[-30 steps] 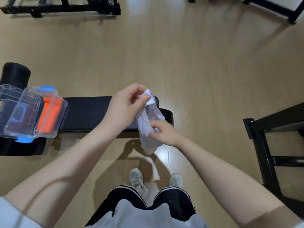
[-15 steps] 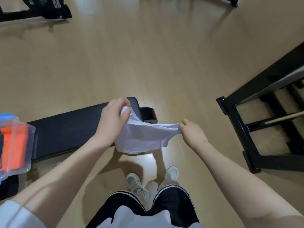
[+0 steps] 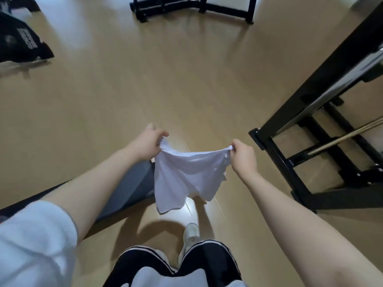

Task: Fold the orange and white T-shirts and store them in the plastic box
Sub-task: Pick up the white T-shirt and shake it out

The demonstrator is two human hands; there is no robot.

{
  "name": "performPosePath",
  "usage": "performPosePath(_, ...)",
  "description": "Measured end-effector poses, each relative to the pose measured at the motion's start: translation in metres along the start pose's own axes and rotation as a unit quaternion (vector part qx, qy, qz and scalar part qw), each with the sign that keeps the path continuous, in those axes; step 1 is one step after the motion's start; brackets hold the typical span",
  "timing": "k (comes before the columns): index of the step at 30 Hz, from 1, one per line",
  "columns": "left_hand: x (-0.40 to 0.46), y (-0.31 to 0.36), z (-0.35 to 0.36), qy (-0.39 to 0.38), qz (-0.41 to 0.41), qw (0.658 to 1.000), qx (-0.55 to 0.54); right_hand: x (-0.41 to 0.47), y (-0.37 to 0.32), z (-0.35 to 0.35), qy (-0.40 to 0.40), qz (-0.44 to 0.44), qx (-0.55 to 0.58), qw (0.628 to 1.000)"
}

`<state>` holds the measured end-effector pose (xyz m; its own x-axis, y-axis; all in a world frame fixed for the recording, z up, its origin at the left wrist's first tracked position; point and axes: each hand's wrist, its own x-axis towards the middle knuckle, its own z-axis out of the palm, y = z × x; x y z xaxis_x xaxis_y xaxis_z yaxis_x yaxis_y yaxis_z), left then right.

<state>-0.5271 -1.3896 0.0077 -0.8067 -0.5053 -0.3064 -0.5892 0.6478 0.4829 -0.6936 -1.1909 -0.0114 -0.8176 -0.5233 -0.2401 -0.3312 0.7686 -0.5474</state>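
The white shirt hangs in the air above the floor, stretched between the two hands and well clear of any surface. The left hand is closed in a pinch on the shirt's upper left corner, and the right hand is closed in a pinch on the upper right corner, so the top edge runs fairly taut between them while the rest drapes down loosely, with an uneven, rumpled lower hem. A dark padded surface lies just left of the shirt, partly hidden behind the left forearm, and a black metal frame stands to the shirt's right. As a judgement, the white shirt is only being spread out, with no neat fold made in it yet, so folding it and laying it away remain to be done. Neither the orange shirt nor the plastic box is in view, so how that half of the task stands cannot be told from here.
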Motion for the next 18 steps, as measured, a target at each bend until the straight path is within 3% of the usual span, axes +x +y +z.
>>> performPosePath(5, 0.044, -0.001, -0.049, 0.06, 0.076, 0.994, 0.045, 0.011, -0.019, -0.015, 0.021, 0.019, 0.09, 0.996)
performPosePath(9, 0.044, -0.032, -0.074, 0.15, 0.077, 0.985, 0.034, -0.008, -0.059, 0.01, -0.036, -0.031, 0.091, 0.995)
performPosePath(12, 0.027, -0.099, -0.075, 0.129, 0.036, 0.99, 0.049, -0.036, -0.09, 0.066, -0.117, -0.04, 0.072, 0.99)
performPosePath(18, -0.022, -0.251, -0.07, 0.016, -0.005, 1.0, 0.024, -0.119, -0.148, 0.215, -0.23, 0.067, 0.079, 0.968)
